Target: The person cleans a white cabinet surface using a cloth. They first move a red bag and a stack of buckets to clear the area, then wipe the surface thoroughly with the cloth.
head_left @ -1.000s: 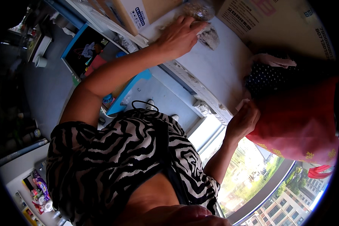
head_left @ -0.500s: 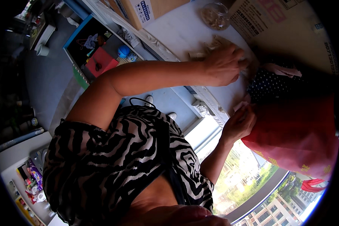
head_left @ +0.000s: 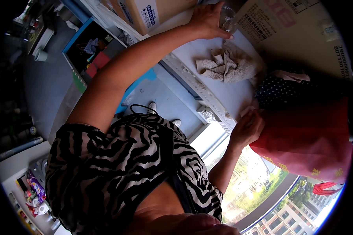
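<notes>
My left hand [head_left: 208,22] is stretched out at the top, thumb and fingers spread beside a clear round jar [head_left: 226,18]; whether it touches the jar is unclear. Below that hand, a crumpled beige fluffy cloth [head_left: 233,64] lies on the white ledge [head_left: 184,49]. Lower right, my right hand [head_left: 248,128] is closed, pinching a pale pink strip of fabric [head_left: 247,111]. Next to it is a dark cloth with white dots [head_left: 276,89] and a pink band, partly in shadow, at the mouth of a red bag [head_left: 302,133].
Cardboard boxes stand on the ledge, one at the top [head_left: 145,15] and a large one [head_left: 286,35] at the right. A blue-edged open drawer or bin [head_left: 66,51] with odds and ends is at the upper left. A window [head_left: 239,184] lies below the right hand.
My left hand has moved up and left from the beige cloth to the clear jar, its fingers spreading. The beige cloth is now uncovered. My right hand has hardly moved.
</notes>
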A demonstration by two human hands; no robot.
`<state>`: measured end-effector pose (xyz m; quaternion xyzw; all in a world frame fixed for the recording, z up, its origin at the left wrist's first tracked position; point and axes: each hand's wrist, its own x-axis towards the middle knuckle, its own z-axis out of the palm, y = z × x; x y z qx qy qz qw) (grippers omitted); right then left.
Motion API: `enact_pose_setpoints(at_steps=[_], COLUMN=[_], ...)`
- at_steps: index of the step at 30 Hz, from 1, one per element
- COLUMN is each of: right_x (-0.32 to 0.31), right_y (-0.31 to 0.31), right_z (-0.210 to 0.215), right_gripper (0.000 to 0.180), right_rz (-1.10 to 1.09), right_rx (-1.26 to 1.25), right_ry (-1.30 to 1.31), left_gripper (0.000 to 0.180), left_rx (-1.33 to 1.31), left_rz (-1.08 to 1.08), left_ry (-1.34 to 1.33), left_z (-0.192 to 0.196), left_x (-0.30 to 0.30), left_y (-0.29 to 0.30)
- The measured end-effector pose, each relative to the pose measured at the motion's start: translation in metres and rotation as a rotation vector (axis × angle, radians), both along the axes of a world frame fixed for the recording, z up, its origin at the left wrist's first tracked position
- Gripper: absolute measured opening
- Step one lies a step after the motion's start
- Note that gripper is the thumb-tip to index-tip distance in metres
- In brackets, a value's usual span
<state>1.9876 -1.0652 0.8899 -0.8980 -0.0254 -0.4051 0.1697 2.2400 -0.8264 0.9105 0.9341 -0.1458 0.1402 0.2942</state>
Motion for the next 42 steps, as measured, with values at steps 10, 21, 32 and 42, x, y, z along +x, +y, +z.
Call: enact_pose_setpoints(at_steps=[10, 21, 32, 42], right_x=[-0.002, -0.001, -0.003, -0.005], right_y=[0.001, 0.001, 0.000, -0.001], right_z=[0.002, -0.001, -0.001, 0.001], right_gripper=[0.012, 0.011, 0.011, 0.010], right_rz=[0.008, -0.012, 0.002, -0.003], right_rx=[0.009, 0.026, -0.003, -0.036], right_ry=[0.033, 0.043, 0.016, 0.020], left_gripper=[0.115, 0.119, 0.128, 0.117], left_rx=[-0.160, -0.239, -0.281, -0.061], left_rz=[-0.333, -0.338, -0.453, -0.241], left_ry=[-0.686, -0.628, -0.580, -0.262], left_z=[0.072, 0.106, 0.112, 0.097], left_x=[-0.081, -0.115, -0.128, -0.091], left_y=[0.033, 0.053, 0.059, 0.066])
